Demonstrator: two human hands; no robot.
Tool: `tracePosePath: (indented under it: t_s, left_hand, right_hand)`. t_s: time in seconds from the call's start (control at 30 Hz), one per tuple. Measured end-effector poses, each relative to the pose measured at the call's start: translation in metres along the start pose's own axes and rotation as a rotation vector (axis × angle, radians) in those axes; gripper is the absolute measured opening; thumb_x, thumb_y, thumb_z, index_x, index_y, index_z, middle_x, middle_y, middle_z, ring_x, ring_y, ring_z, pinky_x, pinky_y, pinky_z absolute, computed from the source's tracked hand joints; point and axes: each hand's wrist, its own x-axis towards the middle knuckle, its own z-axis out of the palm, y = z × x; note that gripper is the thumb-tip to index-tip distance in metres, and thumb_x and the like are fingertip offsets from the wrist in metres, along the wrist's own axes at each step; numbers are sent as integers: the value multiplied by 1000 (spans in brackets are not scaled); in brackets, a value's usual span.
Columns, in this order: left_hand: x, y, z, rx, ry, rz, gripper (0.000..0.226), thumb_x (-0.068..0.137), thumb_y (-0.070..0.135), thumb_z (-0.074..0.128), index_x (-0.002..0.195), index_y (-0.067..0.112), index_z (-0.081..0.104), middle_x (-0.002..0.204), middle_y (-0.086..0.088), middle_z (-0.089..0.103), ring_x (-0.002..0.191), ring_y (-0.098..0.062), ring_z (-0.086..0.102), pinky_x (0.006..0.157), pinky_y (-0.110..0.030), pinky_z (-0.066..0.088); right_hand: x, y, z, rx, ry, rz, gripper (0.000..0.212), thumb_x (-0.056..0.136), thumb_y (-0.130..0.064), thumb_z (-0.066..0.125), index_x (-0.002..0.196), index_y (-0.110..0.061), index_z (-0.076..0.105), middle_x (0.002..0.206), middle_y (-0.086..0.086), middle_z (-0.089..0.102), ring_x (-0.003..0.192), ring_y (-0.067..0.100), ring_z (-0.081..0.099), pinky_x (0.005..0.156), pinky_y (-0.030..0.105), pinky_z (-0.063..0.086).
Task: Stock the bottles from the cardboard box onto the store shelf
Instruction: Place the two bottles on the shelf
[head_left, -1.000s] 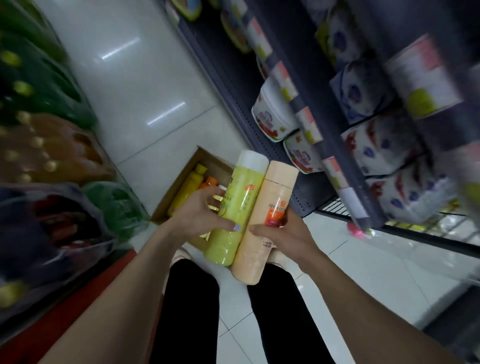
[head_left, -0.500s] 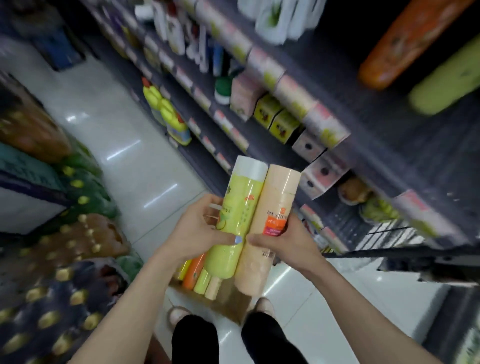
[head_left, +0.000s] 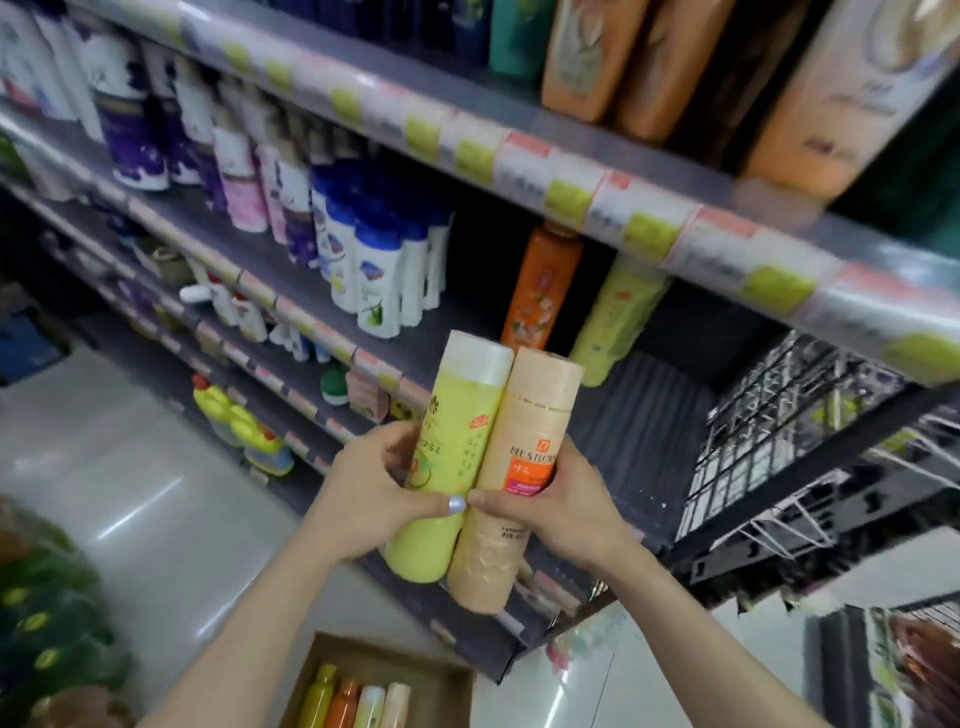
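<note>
Currently facing the store shelf (head_left: 644, 431): an orange bottle (head_left: 540, 291) and a yellow-green bottle (head_left: 615, 322) stand on it at the back, bare dark shelf surface in front of them and to their right. White and blue bottles (head_left: 374, 275) crowd the left part of the same shelf. Wire rack (head_left: 779, 431) on the right end. Price-tag strip (head_left: 597, 202) of the shelf above overhangs the slot. Cardboard box (head_left: 447, 686) on the floor below my arms, four bottles (head_left: 358, 701) in it.

Versus 0.5 s ago: view swung up, shelf slot now straight ahead, box dropped to the frame bottom; grip on both bottles unchanged.

My left hand (head_left: 374, 493) is wrapped around the yellow bottle (head_left: 447, 457), my right hand (head_left: 566, 504) around the peach bottle (head_left: 514, 478). Bottles side by side, touching, caps up and tilted toward the shelf, held in front of its edge. Thumbs meet at the front between them.
</note>
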Motion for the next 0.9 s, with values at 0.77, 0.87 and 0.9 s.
tracePosePath:
  t_s: [0.77, 0.87, 0.9]
  left_hand:
    - [112, 53, 103, 74, 138, 292, 70, 51, 20, 88, 113, 15, 55, 107, 2, 53, 101, -22, 59, 84, -35, 50]
    - [118, 51, 113, 62, 165, 294, 69, 50, 20, 89, 108, 14, 53, 110, -2, 53, 100, -21, 57, 78, -30, 48]
    - [119, 50, 116, 53, 180, 293, 69, 50, 20, 89, 108, 14, 52, 111, -4, 53, 99, -21, 57, 77, -30, 47]
  right_hand:
    - [44, -4, -90, -111, 801, 79, 82, 55, -33, 91, 118, -9, 45, 115, 10, 62, 106, 29, 61, 78, 31, 45]
    - [57, 0, -93, -130, 842, 91, 83, 54, -35, 91, 118, -8, 46, 116, 11, 63, 106, 30, 61, 79, 33, 45]
    - [61, 1, -94, -133, 856, 95, 81, 54, -35, 91, 116, -8, 47, 115, 11, 63, 105, 30, 61, 78, 32, 45]
